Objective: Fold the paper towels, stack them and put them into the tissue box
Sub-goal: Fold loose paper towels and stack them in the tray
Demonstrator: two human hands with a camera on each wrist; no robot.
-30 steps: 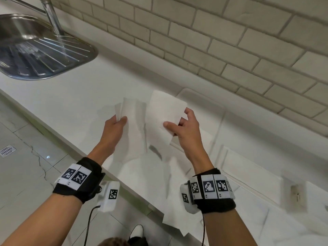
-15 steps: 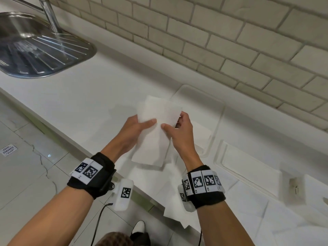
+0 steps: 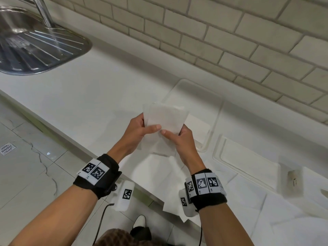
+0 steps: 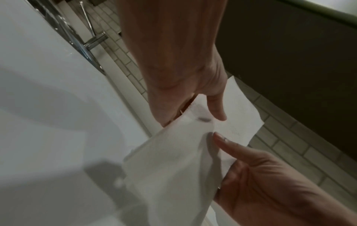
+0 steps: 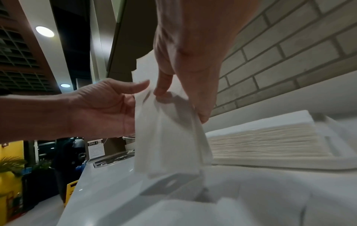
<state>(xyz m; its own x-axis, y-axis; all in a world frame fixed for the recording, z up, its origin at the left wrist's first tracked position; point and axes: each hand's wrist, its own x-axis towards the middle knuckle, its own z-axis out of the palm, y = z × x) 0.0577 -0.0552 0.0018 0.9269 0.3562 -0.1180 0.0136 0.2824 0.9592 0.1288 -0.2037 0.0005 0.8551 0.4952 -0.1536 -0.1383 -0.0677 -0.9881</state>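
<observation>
A folded white paper towel (image 3: 165,119) hangs upright in the air over the counter, held by both hands. My left hand (image 3: 140,128) pinches its left side, thumb laid across the front. My right hand (image 3: 179,137) pinches its right side, and the two thumb tips almost meet at the middle. The same towel (image 4: 173,160) shows in the left wrist view and again, folded (image 5: 166,137), in the right wrist view. Behind it stands the open white tissue box (image 3: 215,110) with a stack of folded towels (image 5: 270,143) inside. Loose unfolded towels (image 3: 159,176) lie on the counter below my hands.
A white lid or tray (image 3: 248,162) lies to the right of the box, with more loose sheets (image 3: 266,210) at the front right. A steel sink drainer (image 3: 44,50) and tap are at the far left. A brick wall (image 3: 230,41) runs behind the white counter (image 3: 88,96).
The two halves of the towel, held apart a second ago, have been brought together into one folded piece. Both hands have closed in and now meet at its middle.
</observation>
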